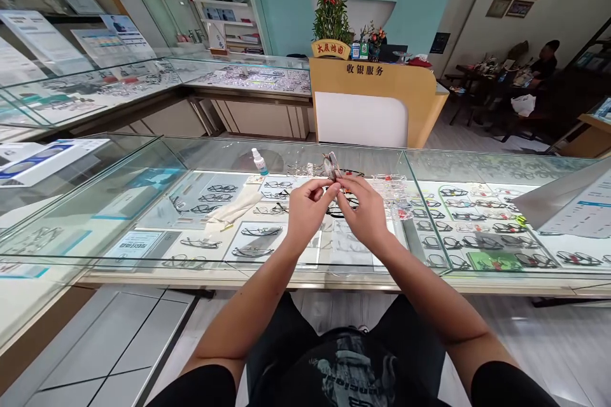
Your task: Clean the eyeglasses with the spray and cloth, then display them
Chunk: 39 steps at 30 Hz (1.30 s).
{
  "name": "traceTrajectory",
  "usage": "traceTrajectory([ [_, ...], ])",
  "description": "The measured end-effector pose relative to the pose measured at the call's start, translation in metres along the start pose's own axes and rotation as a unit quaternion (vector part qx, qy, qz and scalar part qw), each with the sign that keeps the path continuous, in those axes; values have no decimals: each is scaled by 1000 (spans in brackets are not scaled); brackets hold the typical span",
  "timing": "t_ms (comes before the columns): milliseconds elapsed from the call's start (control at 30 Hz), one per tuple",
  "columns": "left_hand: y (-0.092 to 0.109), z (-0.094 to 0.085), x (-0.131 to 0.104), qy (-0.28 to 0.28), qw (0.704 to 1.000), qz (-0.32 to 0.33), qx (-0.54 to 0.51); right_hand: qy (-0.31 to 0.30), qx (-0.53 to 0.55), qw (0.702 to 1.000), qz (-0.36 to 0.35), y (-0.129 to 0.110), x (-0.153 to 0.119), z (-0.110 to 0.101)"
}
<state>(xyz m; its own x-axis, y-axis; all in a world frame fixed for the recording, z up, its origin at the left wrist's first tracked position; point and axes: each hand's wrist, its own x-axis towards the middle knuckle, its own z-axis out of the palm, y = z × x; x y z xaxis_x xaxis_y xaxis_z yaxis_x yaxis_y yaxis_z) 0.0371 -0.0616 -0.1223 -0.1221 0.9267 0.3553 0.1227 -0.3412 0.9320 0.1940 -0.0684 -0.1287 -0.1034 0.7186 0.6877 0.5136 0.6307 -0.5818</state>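
Above the glass counter [286, 275], toward twelve o'clock, our left hand [308, 211] and right hand [365, 211] pinch the glasses [330, 167] (spray bottle [259, 161] at eleven o'clock).

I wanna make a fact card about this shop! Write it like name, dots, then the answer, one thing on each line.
Left hand: fingers at the held glasses
Right hand: fingers there too
Held above: glass counter
Bottle: white, blue near its bottom
Cloth: cream, crumpled, left of the hands
Other glasses: lots, in rows
Plant: tall, green, with a red bow
Desk: yellow and white
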Motion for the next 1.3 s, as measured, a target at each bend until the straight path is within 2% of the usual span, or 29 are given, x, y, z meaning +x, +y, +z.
traceTrajectory([
  [167, -6, -10, 14, -20, 998, 4, 65, -17, 42, 999, 6, 4, -4, -2],
  [233, -5, -21, 32, -30, 990, 22, 138, -5, 48, 999, 20, 15, 4, -6],
  [300, -5, -35, 57, -50, 968, 45, 244, 13, 27, 999, 43, 31, 15, -11],
  [400, -7, -55, 103, -119, 905, 51, 405, -6, -8, 995, 101, 55, 30, -14],
  [500, -17, -67, 141, -211, 808, 20, 550, -41, -12, 988, 150, 72, 33, -14],
  [600, -34, -71, 162, -273, 755, 0, 596, -40, -11, 988, 150, 80, 29, -11],
  [767, -64, -73, 171, -329, 707, -9, 626, -54, 7, 986, 158, 87, 24, -8],
  [933, -80, -74, 172, -341, 681, -7, 648, -72, 17, 987, 142, 87, 25, -5],
  [1100, -82, -71, 174, -347, 667, -9, 659, -76, 16, 987, 144, 85, 23, -5],
  [1300, -72, -69, 188, -355, 659, -13, 663, -77, 18, 988, 132, 89, 22, -2],
])
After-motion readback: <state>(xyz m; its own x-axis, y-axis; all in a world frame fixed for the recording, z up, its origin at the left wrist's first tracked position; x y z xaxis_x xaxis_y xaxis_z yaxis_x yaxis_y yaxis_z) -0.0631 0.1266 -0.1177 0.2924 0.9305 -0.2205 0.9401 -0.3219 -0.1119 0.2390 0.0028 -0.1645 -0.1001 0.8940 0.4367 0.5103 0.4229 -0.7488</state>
